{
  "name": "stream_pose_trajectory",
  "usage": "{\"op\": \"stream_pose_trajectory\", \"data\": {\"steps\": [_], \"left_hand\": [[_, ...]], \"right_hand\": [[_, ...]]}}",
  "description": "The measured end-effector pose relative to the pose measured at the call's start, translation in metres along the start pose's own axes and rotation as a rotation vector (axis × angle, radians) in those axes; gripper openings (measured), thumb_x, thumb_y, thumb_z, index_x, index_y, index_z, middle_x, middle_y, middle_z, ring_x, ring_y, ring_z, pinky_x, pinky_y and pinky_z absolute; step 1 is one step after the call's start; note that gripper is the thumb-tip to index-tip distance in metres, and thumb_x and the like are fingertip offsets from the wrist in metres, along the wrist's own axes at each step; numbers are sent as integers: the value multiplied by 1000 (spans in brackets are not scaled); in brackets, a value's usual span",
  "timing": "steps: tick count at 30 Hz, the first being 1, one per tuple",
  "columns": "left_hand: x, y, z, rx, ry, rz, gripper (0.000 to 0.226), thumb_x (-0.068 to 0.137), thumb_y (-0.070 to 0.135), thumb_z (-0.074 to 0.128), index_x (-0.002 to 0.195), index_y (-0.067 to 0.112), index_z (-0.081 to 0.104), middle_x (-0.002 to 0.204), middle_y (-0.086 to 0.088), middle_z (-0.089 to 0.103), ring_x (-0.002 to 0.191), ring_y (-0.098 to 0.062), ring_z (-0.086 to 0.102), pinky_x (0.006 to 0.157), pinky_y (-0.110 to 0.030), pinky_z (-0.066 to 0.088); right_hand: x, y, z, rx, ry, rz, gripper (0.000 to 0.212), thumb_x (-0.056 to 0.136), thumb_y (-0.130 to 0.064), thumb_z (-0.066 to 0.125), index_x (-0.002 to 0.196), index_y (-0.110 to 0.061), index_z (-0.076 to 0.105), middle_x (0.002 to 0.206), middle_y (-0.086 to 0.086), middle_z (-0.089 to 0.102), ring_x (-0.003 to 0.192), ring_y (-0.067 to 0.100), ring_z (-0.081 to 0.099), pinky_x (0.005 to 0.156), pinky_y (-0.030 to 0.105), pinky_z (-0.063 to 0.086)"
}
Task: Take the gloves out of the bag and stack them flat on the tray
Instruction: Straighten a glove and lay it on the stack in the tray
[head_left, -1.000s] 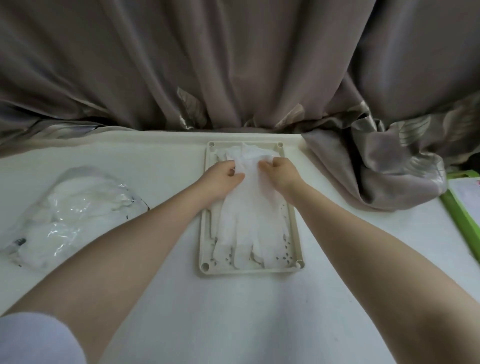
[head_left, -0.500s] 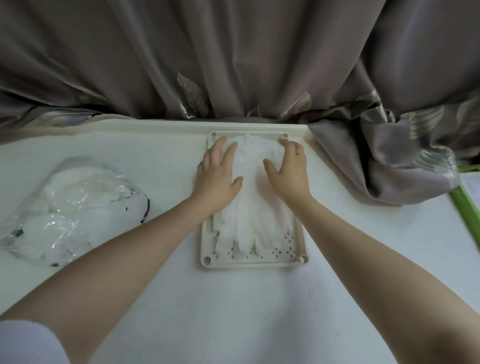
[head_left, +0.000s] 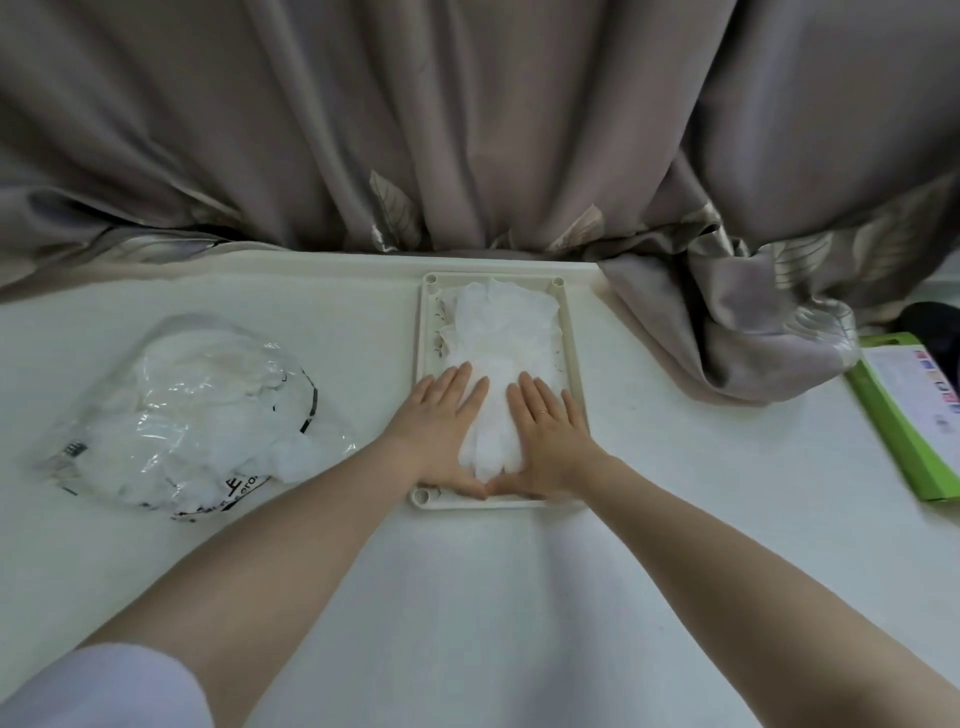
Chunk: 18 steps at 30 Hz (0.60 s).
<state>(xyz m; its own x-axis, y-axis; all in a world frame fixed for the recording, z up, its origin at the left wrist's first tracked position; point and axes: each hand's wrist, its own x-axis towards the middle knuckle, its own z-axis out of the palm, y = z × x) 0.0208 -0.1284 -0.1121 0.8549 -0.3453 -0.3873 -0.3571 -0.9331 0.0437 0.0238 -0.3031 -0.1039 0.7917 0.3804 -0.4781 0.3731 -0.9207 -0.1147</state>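
White table (head_left: 156, 545) under the work, both hands now lie flat with fingers straight: the left hand (head_left: 441, 421) and right hand (head_left: 545, 431) press side by side on the near end of the gloves (head_left: 501, 332), thumbs meeting at the near rim of the tray (head_left: 574, 364). Half a second ago they pressed the far end, so the palms have slid toward the person, smoothing the stack flat. That glove looks placed; more white gloves show inside the clear bag (head_left: 192, 410), well apart to the left, so the task seems unfinished. Grey-brown curtains (head_left: 467, 130) hang behind, and a green board (head_left: 898, 421) lies at the right edge.
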Motion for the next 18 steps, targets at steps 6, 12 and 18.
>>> {"op": "stream_pose_trajectory", "data": {"steps": [6,12,18], "left_hand": [[-35,-22,-17,-119,104,133,111,72,60,66,151,19,0,158,-1,-14,146,-18,-11,115,-30,-6],[-87,-89,-10,-44,609,94,24,68,12,62,90,12,72,130,-19,56,122,-41,50,99,-55,41],[-124,-156,8,-81,626,-281,26,68,-8,71,81,15,70,144,-19,40,139,-42,20,110,-48,3]], "right_hand": [[-4,-42,-51,184,77,146,80,91,-68,24,146,-10,32,159,12,9,147,27,6,117,45,6],[9,-118,-48,434,359,-246,22,95,-11,46,101,-3,65,102,13,61,93,29,58,82,41,45],[31,-193,-34,342,164,-319,28,94,-24,53,114,-6,61,114,11,62,105,26,57,88,32,42]]}}
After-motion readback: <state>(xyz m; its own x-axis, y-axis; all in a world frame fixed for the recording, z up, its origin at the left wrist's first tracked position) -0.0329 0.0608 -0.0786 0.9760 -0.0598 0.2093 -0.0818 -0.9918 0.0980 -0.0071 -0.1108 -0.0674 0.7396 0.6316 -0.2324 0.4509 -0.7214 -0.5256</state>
